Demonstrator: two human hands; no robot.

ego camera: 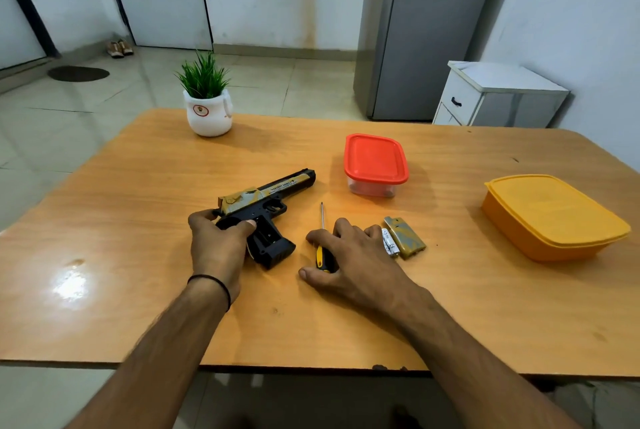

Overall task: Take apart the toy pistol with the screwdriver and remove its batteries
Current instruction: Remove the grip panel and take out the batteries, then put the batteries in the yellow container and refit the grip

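Observation:
The black and gold toy pistol (273, 194) lies on its side on the wooden table (138, 220), barrel pointing right and away. My left hand (216, 245) grips its rear and grip area, thumb on the frame. The open grip shows a dark cavity. The yellow and black screwdriver (322, 248) lies to the right, shaft pointing away. My right hand (349, 255) rests over its handle with fingers curved around it. Just right of that hand lie a white battery (389, 242) and the gold grip cover plate (405, 237).
A clear box with a red lid (375, 161) stands beyond the screwdriver. A yellow lidded box (554, 217) sits at the right edge. A potted plant in a white pot (207, 106) stands at the far left. The table's near edge runs below my forearms.

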